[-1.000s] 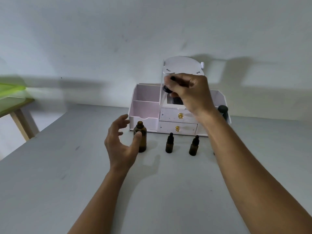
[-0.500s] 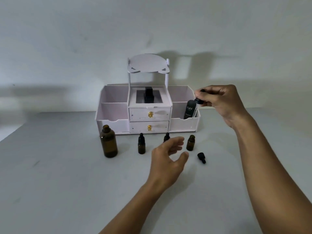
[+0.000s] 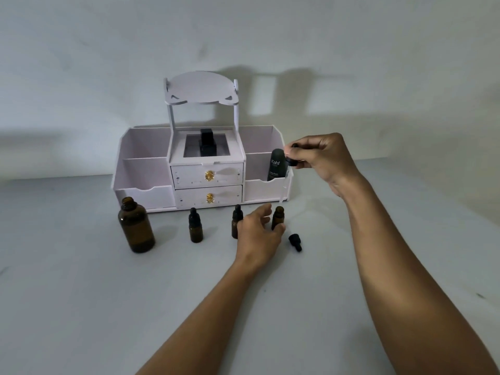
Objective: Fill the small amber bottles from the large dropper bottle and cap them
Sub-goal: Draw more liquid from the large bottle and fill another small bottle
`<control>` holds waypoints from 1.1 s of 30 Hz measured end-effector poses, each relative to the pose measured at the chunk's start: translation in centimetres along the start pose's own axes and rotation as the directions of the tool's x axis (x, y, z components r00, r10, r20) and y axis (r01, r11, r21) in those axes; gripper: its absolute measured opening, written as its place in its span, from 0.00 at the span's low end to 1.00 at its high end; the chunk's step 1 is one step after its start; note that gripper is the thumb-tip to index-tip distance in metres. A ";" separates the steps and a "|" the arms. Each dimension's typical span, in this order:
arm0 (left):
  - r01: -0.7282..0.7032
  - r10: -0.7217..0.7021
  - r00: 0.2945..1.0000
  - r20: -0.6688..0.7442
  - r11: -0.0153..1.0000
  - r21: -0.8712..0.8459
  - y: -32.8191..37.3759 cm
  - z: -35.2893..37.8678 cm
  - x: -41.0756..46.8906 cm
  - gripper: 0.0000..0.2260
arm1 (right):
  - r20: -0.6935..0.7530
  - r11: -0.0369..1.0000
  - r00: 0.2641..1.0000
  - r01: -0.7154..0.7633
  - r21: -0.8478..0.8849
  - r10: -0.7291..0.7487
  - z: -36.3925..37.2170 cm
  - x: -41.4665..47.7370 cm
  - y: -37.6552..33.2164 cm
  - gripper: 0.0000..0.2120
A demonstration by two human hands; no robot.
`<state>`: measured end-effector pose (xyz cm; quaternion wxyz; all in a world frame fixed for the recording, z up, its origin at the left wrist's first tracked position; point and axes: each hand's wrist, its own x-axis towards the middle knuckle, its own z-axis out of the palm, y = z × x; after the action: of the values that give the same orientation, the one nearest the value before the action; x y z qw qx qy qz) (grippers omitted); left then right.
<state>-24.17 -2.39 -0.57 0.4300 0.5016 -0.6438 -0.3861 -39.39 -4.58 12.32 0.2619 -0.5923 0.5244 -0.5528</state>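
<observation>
right hand's (image 3: 326, 161) fingertips (image 3: 297, 151) pinch a black dropper (image 3: 291, 161), pipette tip just above the uncapped small amber bottle (image 3: 278, 216). left hand (image 3: 257, 234) curves beside it, thumb touching; cannot tell if it grips. large amber bottle (image 3: 136, 226) stands open, far left.

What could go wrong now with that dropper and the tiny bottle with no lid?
The tiny open bottle has a narrow mouth, and the dropper in the right hand hangs tilted above it, so drops may miss and land on the table.
The left hand is close beside that bottle and a capped bottle; a bump might tip either.
The loose cap lies on its side and could roll away.
</observation>
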 end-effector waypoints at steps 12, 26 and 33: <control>-0.033 0.033 0.999 -0.012 0.999 -0.021 -0.2 0.4 0.4 0.22 | 0.030 0.999 0.999 -0.032 -0.021 0.033 0.4 0.1 1.1 0.04; -0.054 0.054 0.998 -0.015 0.998 -0.014 -0.5 0.4 0.3 0.14 | 0.034 1.000 0.999 -0.020 -0.014 0.020 0.6 0.3 1.8 0.03; -0.057 0.057 0.998 -0.007 0.998 -0.006 -0.5 0.4 0.3 0.13 | -0.018 0.999 1.000 -0.006 -0.049 0.005 0.6 0.5 2.2 0.04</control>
<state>-24.45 -2.72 -1.08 0.4447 0.4830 -0.6552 -0.3737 -39.65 -5.85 10.45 0.2441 -0.5920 0.5419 -0.5443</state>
